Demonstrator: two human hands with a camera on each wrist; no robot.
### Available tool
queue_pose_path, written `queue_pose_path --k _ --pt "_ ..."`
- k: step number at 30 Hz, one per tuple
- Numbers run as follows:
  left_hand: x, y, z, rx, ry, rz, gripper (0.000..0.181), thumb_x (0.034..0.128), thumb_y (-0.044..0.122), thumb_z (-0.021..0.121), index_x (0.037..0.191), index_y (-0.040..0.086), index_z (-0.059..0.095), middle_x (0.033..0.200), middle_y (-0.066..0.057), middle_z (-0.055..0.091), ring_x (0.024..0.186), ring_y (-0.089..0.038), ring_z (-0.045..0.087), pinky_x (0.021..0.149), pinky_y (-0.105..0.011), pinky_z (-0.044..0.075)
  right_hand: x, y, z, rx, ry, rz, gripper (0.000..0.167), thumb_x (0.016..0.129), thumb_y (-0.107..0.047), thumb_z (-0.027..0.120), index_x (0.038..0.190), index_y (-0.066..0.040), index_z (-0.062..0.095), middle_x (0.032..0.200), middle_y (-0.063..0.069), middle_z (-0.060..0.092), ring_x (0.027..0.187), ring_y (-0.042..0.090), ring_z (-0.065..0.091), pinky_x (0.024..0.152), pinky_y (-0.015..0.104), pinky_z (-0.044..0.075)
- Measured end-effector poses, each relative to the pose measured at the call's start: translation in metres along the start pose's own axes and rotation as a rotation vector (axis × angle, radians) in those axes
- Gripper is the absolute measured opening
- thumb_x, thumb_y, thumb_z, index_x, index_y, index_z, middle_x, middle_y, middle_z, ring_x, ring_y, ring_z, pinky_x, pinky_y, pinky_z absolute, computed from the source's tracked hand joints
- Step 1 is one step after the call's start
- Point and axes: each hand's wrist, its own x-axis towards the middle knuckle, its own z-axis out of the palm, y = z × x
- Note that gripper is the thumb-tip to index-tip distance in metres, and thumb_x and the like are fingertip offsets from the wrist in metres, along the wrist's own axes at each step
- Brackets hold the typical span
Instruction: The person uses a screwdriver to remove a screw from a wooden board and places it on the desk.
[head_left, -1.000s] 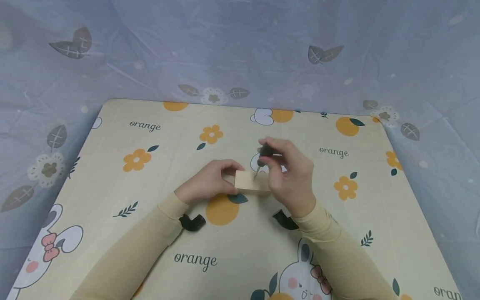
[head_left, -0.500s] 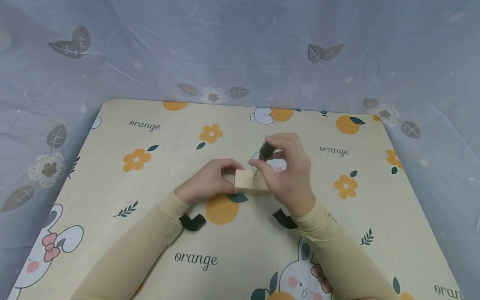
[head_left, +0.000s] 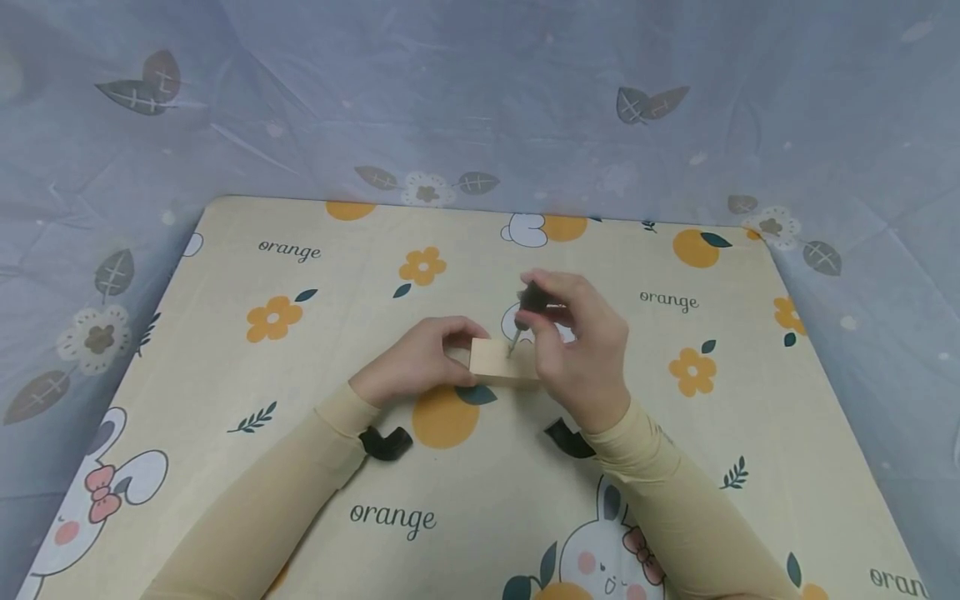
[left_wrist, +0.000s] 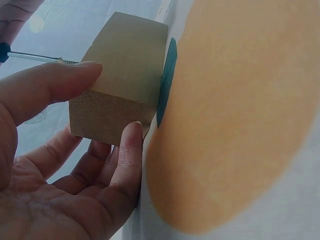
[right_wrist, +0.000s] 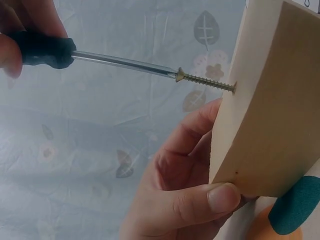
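Observation:
A pale wooden block [head_left: 491, 360] lies on the table, its left end gripped between thumb and fingers of my left hand [head_left: 412, 360]. In the right wrist view a brassy screw [right_wrist: 207, 82] stands partway in the block's upper face. The metal shaft of a screwdriver [right_wrist: 122, 62] meets the screw's head, roughly in line with it. My right hand [head_left: 588, 354] pinches the dark handle above the block, thumb on the near side. That hand covers the block's right end in the head view. The left wrist view shows my thumb and fingertips on opposite faces of the block [left_wrist: 125, 55].
The table is spread with a cream cloth [head_left: 390, 550] printed with oranges, flowers and rabbits. Behind it hangs a blue-grey leaf-patterned sheet [head_left: 480, 100]. Black curved pieces [head_left: 386, 444] stick out below both sleeves at the wrists.
Half a second ago my right thumb was stretched away from the handle; now it is back against it, and the hand has turned slightly. The left hand and block have stayed put.

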Motion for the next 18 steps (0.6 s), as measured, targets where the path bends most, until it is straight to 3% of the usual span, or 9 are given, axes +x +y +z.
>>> queue_pose_path --k 5,9,14,18 --pt "-0.0001 0.0002 0.0 -0.006 -0.004 -0.001 0.046 0.0821 0.011 0.088 0.123 0.024 0.073 0.122 0.007 0.075 0.118 -0.019 0.066 0.111 -0.046 0.051 0.0007 0.0002 0.0004 0.047 -0.021 0.012 0.038 0.091 0.014 0.073 0.129 0.007 0.067 0.119 0.02 0.076 0.102 0.028 0.079 0.087 0.032 0.065" --pt "0.0003 0.0001 0.0002 0.0 -0.007 -0.008 0.044 0.0832 0.012 0.087 0.122 0.026 0.073 0.121 0.008 0.074 0.119 -0.02 0.065 0.112 -0.046 0.05 0.0007 0.0039 -0.0003 0.022 -0.022 0.029 0.042 0.091 0.008 0.077 0.131 0.005 0.065 0.125 0.019 0.073 0.104 0.026 0.076 0.087 0.03 0.065" --pt "0.0002 0.0003 0.0004 -0.003 -0.012 -0.007 0.044 0.0833 0.011 0.086 0.123 0.025 0.073 0.122 0.008 0.074 0.119 -0.019 0.065 0.113 -0.047 0.049 0.0014 0.0084 0.0004 0.023 0.037 0.059 0.05 0.078 0.007 0.091 0.121 0.005 0.066 0.116 0.021 0.068 0.1 0.027 0.07 0.083 0.024 0.064" --pt "0.0004 0.0005 0.0003 -0.01 -0.012 -0.008 0.044 0.083 0.012 0.087 0.122 0.026 0.073 0.121 0.009 0.074 0.119 -0.019 0.065 0.112 -0.046 0.05 0.0012 0.0082 0.0016 0.056 0.057 0.049 0.049 0.073 0.013 0.091 0.114 0.006 0.065 0.105 0.022 0.066 0.09 0.027 0.07 0.079 0.022 0.063"
